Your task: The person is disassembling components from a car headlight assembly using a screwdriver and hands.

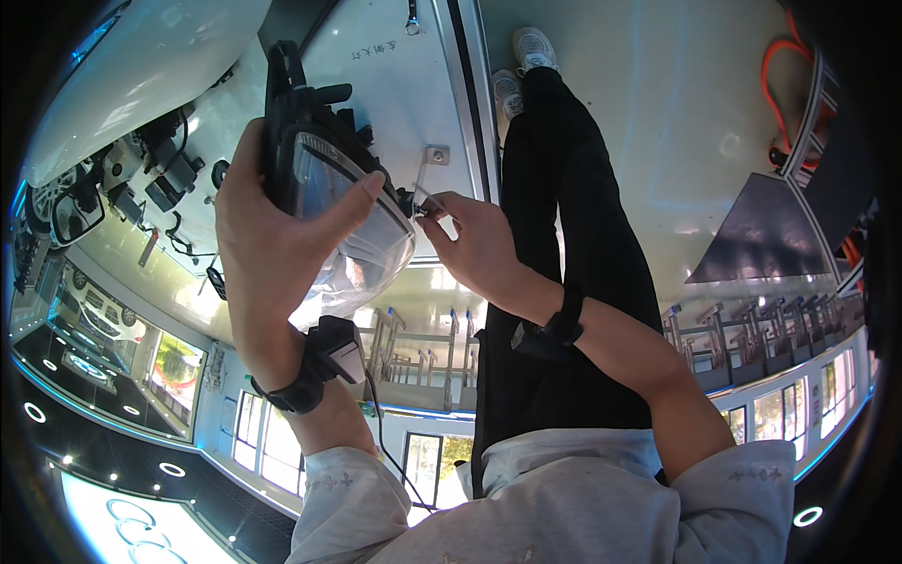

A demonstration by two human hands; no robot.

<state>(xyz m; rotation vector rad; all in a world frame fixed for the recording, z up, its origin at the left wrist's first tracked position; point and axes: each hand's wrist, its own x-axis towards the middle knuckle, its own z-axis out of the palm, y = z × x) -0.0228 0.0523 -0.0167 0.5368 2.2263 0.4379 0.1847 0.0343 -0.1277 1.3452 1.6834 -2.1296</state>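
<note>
A car headlight (381,249) with a clear lens and a black housing is tilted over the edge of a white worktop (404,103). My left hand (268,240) is wrapped round it, thumb across the lens and fingers hidden behind the housing. At the lens's right edge sits a small black fitting (407,201). Beside it, my right hand (477,246) is pinched close, with a thin pale piece (422,179) showing near the fingertips. What exactly those fingers grip is too small to make out.
A combination spanner (412,21) lies at the worktop's far edge, with a small square metal piece (438,156) nearer. Left are a white car body panel (141,80) and dark loose car parts (155,179). A dark panel (766,230) and orange hose (772,70) stand right.
</note>
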